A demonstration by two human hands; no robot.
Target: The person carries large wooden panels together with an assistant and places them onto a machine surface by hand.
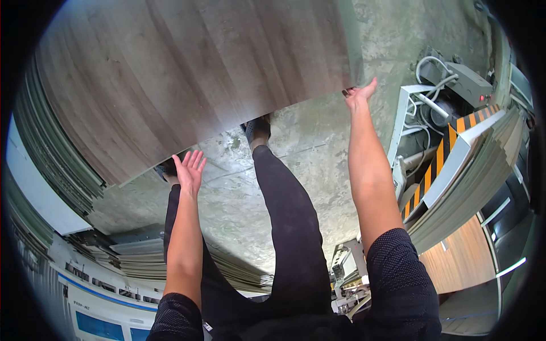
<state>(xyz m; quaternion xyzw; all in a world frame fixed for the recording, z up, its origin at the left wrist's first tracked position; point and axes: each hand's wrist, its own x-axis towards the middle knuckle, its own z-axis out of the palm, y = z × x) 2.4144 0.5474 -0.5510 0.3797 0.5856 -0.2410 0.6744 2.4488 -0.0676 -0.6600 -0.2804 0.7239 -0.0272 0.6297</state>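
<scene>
A large wood-grain panel (210, 68), grey-brown, spans the upper part of the view, its near edge slanting up toward the right. My left hand (190, 172) is open, palm up and fingers spread, beside that near edge at the panel's left part; no grip on the panel shows. At the panel's near right corner is my right hand (358, 96), palm up with the thumb stretched away. Its fingertips reach to the corner and are partly hidden there, so contact is hard to tell. Neither hand is wrapped round anything.
My feet (257, 129) stand at the panel's near edge on the concrete floor (233, 187). Stacked sheets (54, 131) lie at the left. On the right are a machine with cables (449, 91), a black-and-orange striped guard (435, 167) and another sheet stack (478, 182).
</scene>
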